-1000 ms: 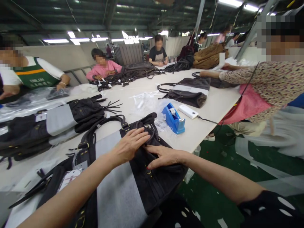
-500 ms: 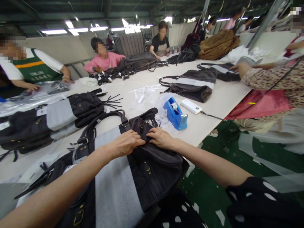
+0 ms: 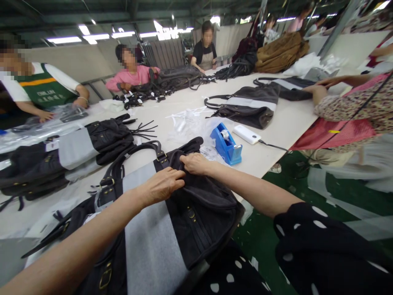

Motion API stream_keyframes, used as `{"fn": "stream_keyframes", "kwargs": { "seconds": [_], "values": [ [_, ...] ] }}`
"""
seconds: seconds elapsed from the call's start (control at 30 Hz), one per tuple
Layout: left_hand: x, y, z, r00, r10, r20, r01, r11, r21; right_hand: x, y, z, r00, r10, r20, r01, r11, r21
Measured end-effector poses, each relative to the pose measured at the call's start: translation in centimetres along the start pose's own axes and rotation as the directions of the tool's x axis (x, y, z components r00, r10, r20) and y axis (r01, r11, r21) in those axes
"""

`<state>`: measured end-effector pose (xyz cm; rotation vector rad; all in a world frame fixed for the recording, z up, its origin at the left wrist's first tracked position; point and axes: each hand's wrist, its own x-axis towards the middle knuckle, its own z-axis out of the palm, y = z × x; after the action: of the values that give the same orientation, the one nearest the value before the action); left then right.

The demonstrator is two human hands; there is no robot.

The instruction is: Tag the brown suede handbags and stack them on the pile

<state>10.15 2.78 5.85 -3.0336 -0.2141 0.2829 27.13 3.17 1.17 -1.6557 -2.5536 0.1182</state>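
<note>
A black handbag [image 3: 202, 217] wrapped in a grey paper band [image 3: 150, 233] lies on the table edge right in front of me. My left hand [image 3: 161, 186] rests on the bag's top with its fingers curled into the black fabric. My right hand [image 3: 195, 163] pinches a fold of the bag's top edge near the handle [image 3: 135, 153]. Both hands sit close together, fingertips nearly touching.
A blue tape dispenser [image 3: 226, 146] and a white power bank [image 3: 247, 134] with a cable lie just right of the bag. More banded black bags [image 3: 70, 153] [image 3: 248, 108] lie on the white table [image 3: 282, 127]. Other people work around the table, one sleeve [image 3: 350, 106] at right.
My right hand slid from the bag's side up to its top edge and closed on the fabric. My left hand's fingers curled in. The view shifted slightly.
</note>
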Motion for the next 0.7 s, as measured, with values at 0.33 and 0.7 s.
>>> {"fn": "stream_keyframes", "kwargs": {
  "seconds": [0.33, 0.7],
  "values": [
    [0.0, -1.2, 0.9, 0.998, -0.049, -0.042, 0.043, 0.991, -0.129, -5.5, -0.4, -1.7, 0.943, -0.093, 0.32, -0.006, 0.955, 0.296],
    [0.9, -2.4, 0.6, 0.992, -0.129, 0.01, 0.128, 0.958, -0.256, -10.1, 2.0, -4.2, 0.89, -0.237, 0.389, -0.286, 0.373, 0.882]
  ]
}}
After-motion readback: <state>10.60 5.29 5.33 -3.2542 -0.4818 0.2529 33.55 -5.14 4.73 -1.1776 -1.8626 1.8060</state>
